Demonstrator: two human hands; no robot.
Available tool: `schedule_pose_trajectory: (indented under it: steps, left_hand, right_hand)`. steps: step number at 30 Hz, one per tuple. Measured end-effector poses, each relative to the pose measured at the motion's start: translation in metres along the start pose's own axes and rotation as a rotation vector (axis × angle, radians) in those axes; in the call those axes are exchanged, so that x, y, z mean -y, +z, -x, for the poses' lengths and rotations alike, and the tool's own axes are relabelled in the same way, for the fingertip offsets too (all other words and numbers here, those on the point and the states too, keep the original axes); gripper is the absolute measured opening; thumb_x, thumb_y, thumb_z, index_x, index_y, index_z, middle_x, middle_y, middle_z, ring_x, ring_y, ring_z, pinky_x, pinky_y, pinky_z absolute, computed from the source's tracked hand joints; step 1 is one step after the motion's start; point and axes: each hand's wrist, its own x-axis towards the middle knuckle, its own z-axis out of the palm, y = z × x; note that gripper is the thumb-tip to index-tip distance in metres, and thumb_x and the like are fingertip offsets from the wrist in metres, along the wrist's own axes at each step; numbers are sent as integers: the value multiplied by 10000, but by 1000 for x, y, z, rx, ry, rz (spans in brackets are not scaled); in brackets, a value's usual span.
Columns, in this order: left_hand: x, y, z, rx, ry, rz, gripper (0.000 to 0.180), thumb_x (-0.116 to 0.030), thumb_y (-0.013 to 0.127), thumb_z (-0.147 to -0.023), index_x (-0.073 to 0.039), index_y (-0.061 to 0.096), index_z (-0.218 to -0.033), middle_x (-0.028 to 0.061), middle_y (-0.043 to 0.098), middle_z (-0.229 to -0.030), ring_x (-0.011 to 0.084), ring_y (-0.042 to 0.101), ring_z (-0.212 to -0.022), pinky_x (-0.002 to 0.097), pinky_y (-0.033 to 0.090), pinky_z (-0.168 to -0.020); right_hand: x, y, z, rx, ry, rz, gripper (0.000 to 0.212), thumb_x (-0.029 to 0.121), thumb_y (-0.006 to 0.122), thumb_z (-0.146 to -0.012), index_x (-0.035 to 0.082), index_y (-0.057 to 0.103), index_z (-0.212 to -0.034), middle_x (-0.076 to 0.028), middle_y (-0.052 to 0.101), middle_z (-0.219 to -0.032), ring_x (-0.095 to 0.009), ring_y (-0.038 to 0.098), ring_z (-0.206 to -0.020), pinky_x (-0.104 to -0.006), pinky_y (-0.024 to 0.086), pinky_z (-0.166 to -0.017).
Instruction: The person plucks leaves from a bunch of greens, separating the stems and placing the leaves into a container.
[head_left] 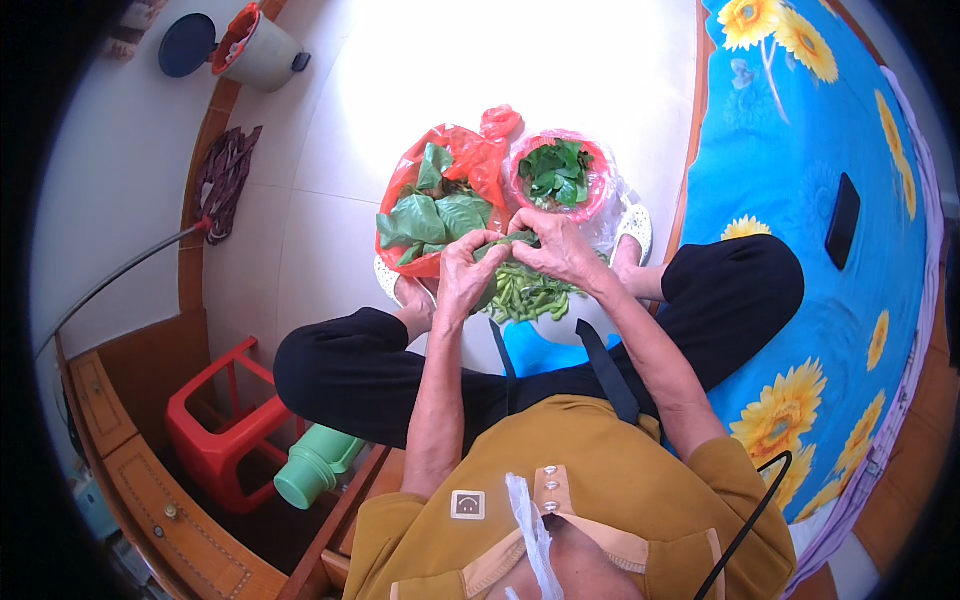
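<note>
My left hand [470, 268] and my right hand [555, 247] meet over the floor between my feet, fingers pinched on a green leaf [522, 238]. Just beyond my left hand lies an open red plastic bag [408, 165] with large green leaves [418, 218] in it. A pink basket [604, 185], lined with clear plastic, stands past my right hand and holds smaller dark green leaves [558, 170]. Directly below my hands is a heap of short green stem-like pieces [530, 294]; my fingers partly hide it.
To the right is a bed with a blue sunflower sheet [740, 180] and a black phone [843, 222]. At left are a red stool [205, 430], a green flask [312, 468], a wooden drawer cabinet [170, 510] and a mop [228, 185]. A lidded bin [262, 55] stands far left.
</note>
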Motion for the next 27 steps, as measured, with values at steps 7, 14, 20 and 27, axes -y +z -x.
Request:
schedule_pose_trajectory:
  steps: [7,14,20,27]
  left_hand:
    - [9,15,2,-128,-53,-7,202,-158,646,-769,20,646,-865,47,633,-719,87,554,-668,242,438,-630]
    - [-6,0,1,-12,-257,321,125,-122,621,-819,-29,642,-899,17,625,-736,48,543,-608,172,422,-536]
    - [5,6,0,-38,-177,270,142,-133,638,-796,-22,651,-884,-17,598,-694,31,495,-587,176,381,-518]
    - [-14,8,2,-63,-249,459,150,-152,649,-800,-21,649,-872,-18,589,-700,31,482,-605,175,368,-541]
  right_hand:
    - [-16,14,3,-80,3,285,255,117,585,-700,22,522,-927,-187,597,-855,-347,594,-826,-411,471,-697]
    - [-17,-6,-2,207,153,-281,206,156,600,-803,35,562,-966,-60,614,-899,-144,578,-852,-289,449,-731]
    - [-20,13,-6,3,146,-235,236,235,496,-876,17,582,-862,-79,589,-732,-173,568,-711,-320,443,-652]
    - [-39,19,-10,-32,166,-328,295,274,442,-904,14,574,-859,-72,579,-749,-170,546,-730,-306,439,-695]
